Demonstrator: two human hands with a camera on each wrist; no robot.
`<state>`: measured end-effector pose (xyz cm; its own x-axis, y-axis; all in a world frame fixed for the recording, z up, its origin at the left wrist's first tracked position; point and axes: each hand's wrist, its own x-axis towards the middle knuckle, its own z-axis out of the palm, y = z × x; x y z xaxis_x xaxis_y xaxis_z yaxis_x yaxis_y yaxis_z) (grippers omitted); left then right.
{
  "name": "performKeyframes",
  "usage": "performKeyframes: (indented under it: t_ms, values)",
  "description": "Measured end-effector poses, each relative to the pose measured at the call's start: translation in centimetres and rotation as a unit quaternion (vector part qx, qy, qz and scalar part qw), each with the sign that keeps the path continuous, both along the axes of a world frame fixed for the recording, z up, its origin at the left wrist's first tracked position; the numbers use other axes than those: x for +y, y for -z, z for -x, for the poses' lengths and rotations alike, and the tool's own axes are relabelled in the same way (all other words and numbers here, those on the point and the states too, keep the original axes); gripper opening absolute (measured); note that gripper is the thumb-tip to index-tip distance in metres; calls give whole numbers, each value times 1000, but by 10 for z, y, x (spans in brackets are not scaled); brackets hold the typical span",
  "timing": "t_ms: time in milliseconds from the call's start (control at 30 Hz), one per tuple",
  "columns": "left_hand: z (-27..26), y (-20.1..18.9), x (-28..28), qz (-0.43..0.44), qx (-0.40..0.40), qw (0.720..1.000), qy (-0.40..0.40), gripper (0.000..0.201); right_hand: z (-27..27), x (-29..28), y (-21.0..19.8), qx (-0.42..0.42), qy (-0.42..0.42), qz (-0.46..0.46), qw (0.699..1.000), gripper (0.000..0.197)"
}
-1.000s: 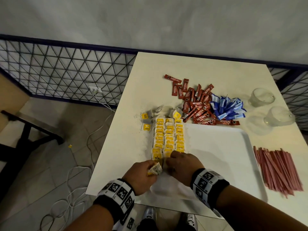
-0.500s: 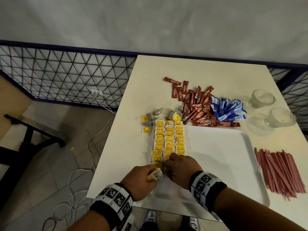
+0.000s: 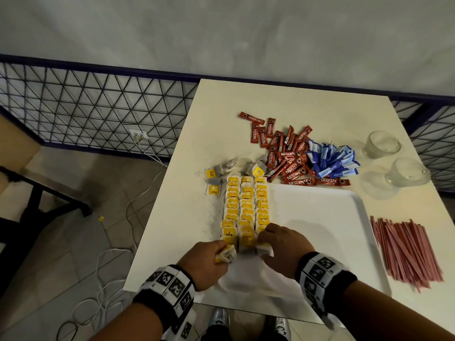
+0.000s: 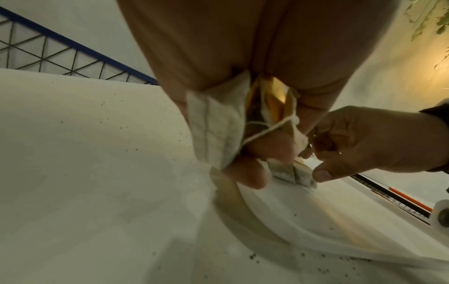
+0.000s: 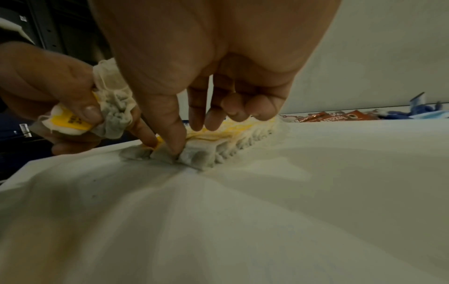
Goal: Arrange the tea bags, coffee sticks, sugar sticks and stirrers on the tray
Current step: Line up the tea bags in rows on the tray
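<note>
Three rows of yellow-tagged tea bags (image 3: 246, 207) lie along the left side of the white tray (image 3: 320, 217). My left hand (image 3: 216, 254) grips a crumpled bunch of tea bags (image 3: 226, 254) just off the near end of the rows; the bunch (image 4: 216, 130) shows strings and yellow tags. My right hand (image 3: 266, 242) pinches a single tea bag (image 3: 265, 251) at the near end of the right row, its thumb (image 5: 175, 142) pressing the tea bag (image 5: 196, 155) onto the tray. Red coffee sticks (image 3: 288, 163), blue sugar sticks (image 3: 332, 161) and pink stirrers (image 3: 406, 249) lie on the table.
A few loose tea bags (image 3: 221, 173) and spilled tea dust lie beyond the tray's far left corner. Two upturned glasses (image 3: 381, 143) (image 3: 406, 172) stand at the far right. The table's left edge (image 3: 157, 217) drops to a floor with cables; a mesh railing runs behind.
My right hand has drawn back slightly toward me, and a tea bag now shows under it at the near end of the right row. The left hand keeps its bunch.
</note>
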<state>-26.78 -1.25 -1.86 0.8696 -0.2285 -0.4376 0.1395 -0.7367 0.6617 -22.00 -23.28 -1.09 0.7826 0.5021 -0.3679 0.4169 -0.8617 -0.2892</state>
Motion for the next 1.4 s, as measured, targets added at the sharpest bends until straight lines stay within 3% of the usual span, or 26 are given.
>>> performKeyframes:
  t_ms: [300, 667, 767, 867, 900, 933, 1033, 1100, 1167, 1400]
  values:
    - [2, 0, 4, 27, 4, 1000, -13, 12, -1, 0, 10, 14, 4, 25, 1000, 29]
    - [1, 0, 1, -13, 23, 1000, -5, 7, -1, 2, 11, 3, -2, 19, 1000, 29]
    - [-1, -2, 1, -18, 32, 999, -6, 13, 0, 2, 11, -4, 0, 13, 1000, 31]
    - [-2, -7, 2, 37, 37, 997, -53, 12, 0, 0, 6, -3, 9, -10, 1000, 34]
    - [-3, -11, 1, 101, 58, 986, -116, 12, -1, 0, 2, -8, 17, -28, 999, 34]
    - [-5, -16, -1, 186, 91, 958, -200, 11, -2, 0, -2, -15, 26, -54, 998, 34]
    - [-13, -34, -12, 415, 168, 797, -404, 10, -4, 7, -19, -32, 44, -174, 983, 23]
    - [-20, -44, -17, 483, 186, 734, -440, 16, -4, 15, -33, -34, 38, -246, 968, 17]
    - [-26, -52, -21, 498, 190, 721, -443, 18, -3, 24, -47, -38, 29, -288, 956, 14]
    - [-28, -63, -36, 501, 175, 741, -411, 10, -5, 37, -69, -66, 56, -351, 932, 10]
